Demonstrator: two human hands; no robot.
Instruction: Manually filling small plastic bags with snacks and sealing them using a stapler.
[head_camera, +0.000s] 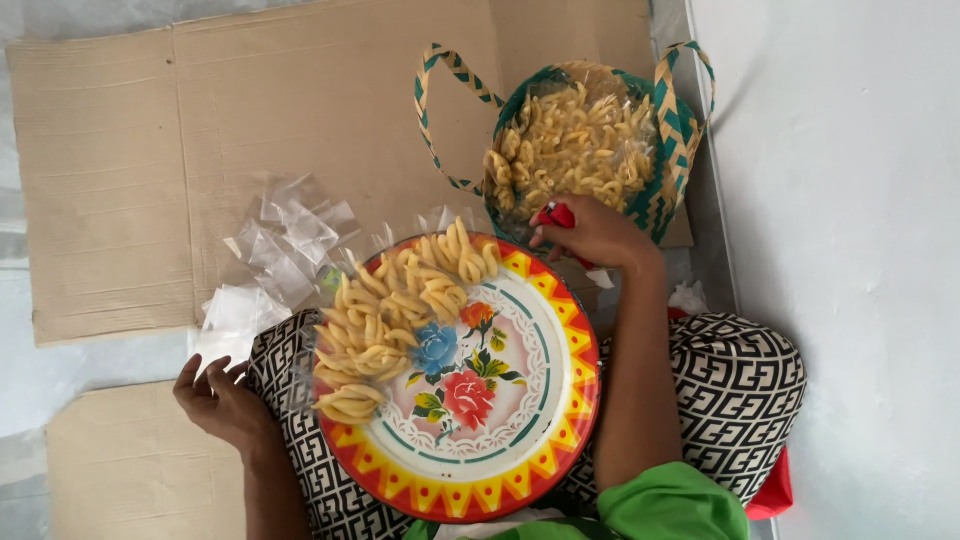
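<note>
- A flattened cardboard sheet (200, 150) is spread beyond the round flowered tray (530, 420), which is balanced on the lap.
- A woven basket (672, 120) of packed yellow snack sticks is set beyond the tray's far right rim.
- Bagged snack sticks (385, 330) are heaped on the tray's left half, their long axes mostly crosswise.
- Empty clear bags (290, 235) are scattered left of the tray.
- The right hand (595, 232), at the tray's far rim, is clenched around a small red object (556, 214); the left hand (215, 400), left of the tray, touches a clear bag with loose fingers and lies nearer the heap.
</note>
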